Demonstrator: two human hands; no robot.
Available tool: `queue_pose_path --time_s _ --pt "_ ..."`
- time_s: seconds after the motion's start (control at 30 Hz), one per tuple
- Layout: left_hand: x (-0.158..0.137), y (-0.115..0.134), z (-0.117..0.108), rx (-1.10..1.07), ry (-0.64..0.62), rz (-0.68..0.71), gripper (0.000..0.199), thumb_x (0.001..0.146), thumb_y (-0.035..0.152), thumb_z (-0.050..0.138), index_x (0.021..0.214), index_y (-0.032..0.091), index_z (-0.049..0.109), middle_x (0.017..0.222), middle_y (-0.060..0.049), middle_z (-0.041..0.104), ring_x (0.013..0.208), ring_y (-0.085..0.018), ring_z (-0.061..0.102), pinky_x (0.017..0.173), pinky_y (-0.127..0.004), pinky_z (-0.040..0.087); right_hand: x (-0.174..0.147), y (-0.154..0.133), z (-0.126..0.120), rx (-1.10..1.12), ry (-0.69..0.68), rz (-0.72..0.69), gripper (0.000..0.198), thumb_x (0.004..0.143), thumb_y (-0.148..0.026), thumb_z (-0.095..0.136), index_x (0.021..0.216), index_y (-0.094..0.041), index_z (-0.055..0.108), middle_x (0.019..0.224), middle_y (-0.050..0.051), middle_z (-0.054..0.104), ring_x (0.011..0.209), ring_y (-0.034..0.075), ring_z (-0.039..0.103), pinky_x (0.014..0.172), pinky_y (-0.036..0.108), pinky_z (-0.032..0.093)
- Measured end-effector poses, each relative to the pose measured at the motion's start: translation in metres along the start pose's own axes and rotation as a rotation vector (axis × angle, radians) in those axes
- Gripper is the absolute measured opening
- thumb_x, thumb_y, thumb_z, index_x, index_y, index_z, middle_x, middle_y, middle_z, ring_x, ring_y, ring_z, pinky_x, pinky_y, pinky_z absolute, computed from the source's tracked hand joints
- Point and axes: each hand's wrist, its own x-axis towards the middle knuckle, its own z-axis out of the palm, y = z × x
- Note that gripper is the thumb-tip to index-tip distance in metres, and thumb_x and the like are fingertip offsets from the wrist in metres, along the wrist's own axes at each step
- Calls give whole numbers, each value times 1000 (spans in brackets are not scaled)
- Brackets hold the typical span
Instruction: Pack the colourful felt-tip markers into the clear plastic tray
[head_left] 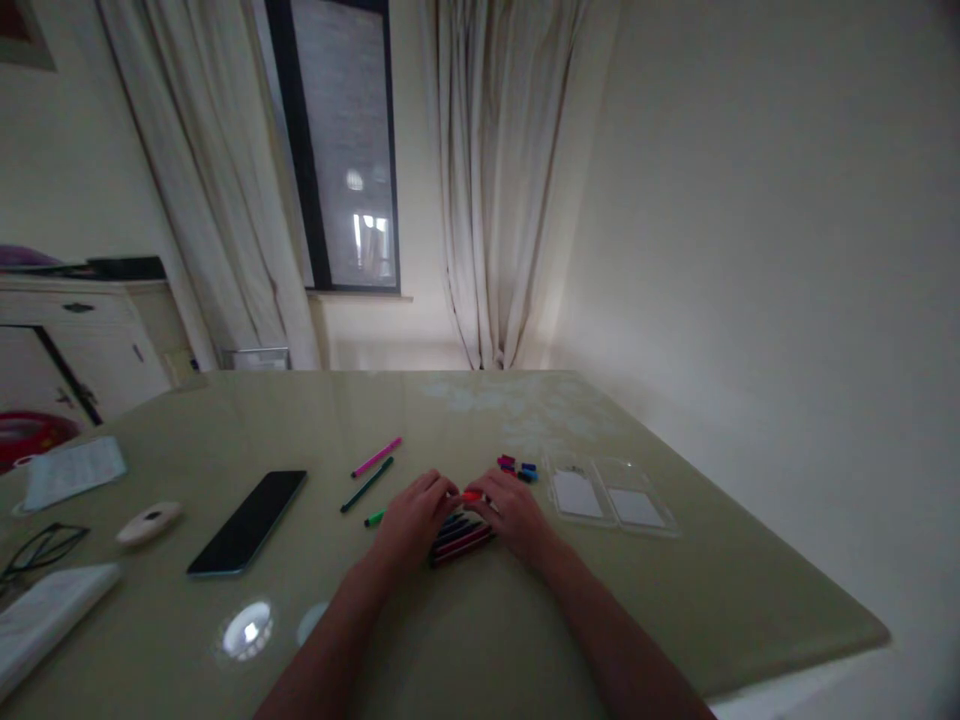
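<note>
In front of me, my left hand (418, 508) and my right hand (513, 503) meet, fingers pinched around a red marker pen (472, 495). Fingers hide much of that pen. Under and just below them lie several dark marker pens (460, 545) side by side, one of them dark red. A green pen (373, 519) pokes out from behind my left hand. Farther left rest a dark green pen (367, 486) and a pink pen (377, 457). Small red, blue and black pen caps (519, 469) are grouped just beyond my right hand.
An opened clear plastic case (609, 494) lies to the right. On the left are a black phone (249, 523), a white oval device (149, 523), glasses (46, 547), a pale packet (76, 470) and a white box (52, 615). The table's edge (799, 675) runs near the right wall.
</note>
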Motion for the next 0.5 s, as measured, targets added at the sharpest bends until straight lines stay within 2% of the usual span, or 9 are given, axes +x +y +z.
queue_pose_path --time_s 0.2,0.3,0.37,0.47,0.5 --pt "3 12 -6 -35 -60 -25 33 106 43 43 100 24 69 101 -3 68 86 -17 67 72 -26 44 3 1 -2 -97 45 -101 25 105 -35 54 96 -21 74 86 5 71 84 20 63 81 31 47" --pt "7 8 -9 -13 -50 -38 35 106 41 42 101 24 71 102 -3 69 87 -17 68 73 -26 45 2 13 -11 -79 101 -92 28 106 -36 52 98 -22 75 85 5 72 84 20 63 82 32 47" --pt "7 -5 -15 17 -34 -99 35 106 41 42 100 24 72 103 -3 71 90 -19 69 75 -27 46 -2 30 -21 -47 200 -15 33 107 -38 48 99 -22 76 88 6 73 86 21 65 82 32 48" --pt "1 -37 -24 41 -2 -265 35 105 40 41 102 24 72 110 -5 71 100 -23 68 81 -30 48 -10 57 -35 -89 439 206 37 106 -43 49 101 -20 78 93 9 73 88 23 66 83 34 50" --pt "-2 -48 -25 57 7 -326 35 104 40 41 102 24 72 115 -7 71 103 -24 68 82 -32 49 -12 63 -37 -113 475 263 38 105 -44 50 100 -19 78 91 10 72 87 24 65 82 35 50"
